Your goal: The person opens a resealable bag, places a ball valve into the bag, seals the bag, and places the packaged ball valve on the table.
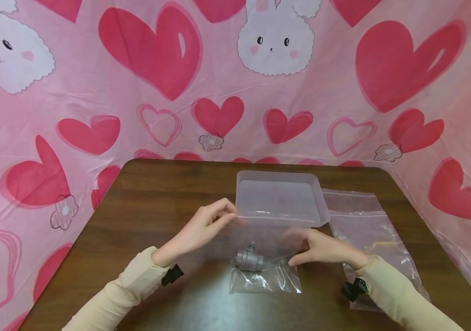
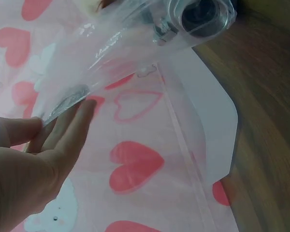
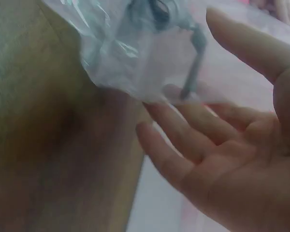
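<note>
A grey metal ball valve lies inside a clear plastic bag in front of me. In the left wrist view, the round end of the valve shows through the film. My left hand pinches the bag's upper edge between thumb and fingers, keeping the film stretched upward. Beside the bag, my right hand has its thumb and fingers spread apart. Its fingertips reach behind the film in the right wrist view, close to the valve's lever.
Behind the bag stands a shallow translucent tray. Flat zip bags lie at the right, partly under my right forearm. The brown wooden table ends at a pink curtain printed with hearts and rabbits.
</note>
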A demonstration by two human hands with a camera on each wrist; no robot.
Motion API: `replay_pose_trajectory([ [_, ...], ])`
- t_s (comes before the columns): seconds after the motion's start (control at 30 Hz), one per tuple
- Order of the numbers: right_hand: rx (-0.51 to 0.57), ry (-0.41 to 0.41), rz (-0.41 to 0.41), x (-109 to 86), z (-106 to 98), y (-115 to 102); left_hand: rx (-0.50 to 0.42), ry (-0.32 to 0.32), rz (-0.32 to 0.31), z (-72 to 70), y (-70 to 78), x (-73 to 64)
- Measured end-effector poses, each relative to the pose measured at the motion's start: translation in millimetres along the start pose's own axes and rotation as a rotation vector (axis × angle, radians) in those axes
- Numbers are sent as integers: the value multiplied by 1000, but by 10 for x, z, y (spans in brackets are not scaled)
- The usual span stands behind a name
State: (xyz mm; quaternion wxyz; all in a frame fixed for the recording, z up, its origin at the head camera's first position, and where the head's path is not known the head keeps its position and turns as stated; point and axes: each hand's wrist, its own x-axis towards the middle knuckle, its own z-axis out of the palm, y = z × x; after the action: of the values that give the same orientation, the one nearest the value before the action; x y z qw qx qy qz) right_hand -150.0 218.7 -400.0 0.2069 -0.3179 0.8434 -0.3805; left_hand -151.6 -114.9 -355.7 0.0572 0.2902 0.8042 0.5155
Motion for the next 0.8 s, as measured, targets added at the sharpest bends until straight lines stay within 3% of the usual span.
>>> replay_pose_trajectory([
  [0.33, 26, 53, -33, 204, 166, 45, -117, -20, -49, -96, 54, -76],
  [0.53, 35, 11, -54, 260, 219, 5, -158, 21, -98, -224, 42, -141],
  [0.8, 21, 55, -98, 414, 342, -45, -170, 57, -153, -378, 39, -216],
])
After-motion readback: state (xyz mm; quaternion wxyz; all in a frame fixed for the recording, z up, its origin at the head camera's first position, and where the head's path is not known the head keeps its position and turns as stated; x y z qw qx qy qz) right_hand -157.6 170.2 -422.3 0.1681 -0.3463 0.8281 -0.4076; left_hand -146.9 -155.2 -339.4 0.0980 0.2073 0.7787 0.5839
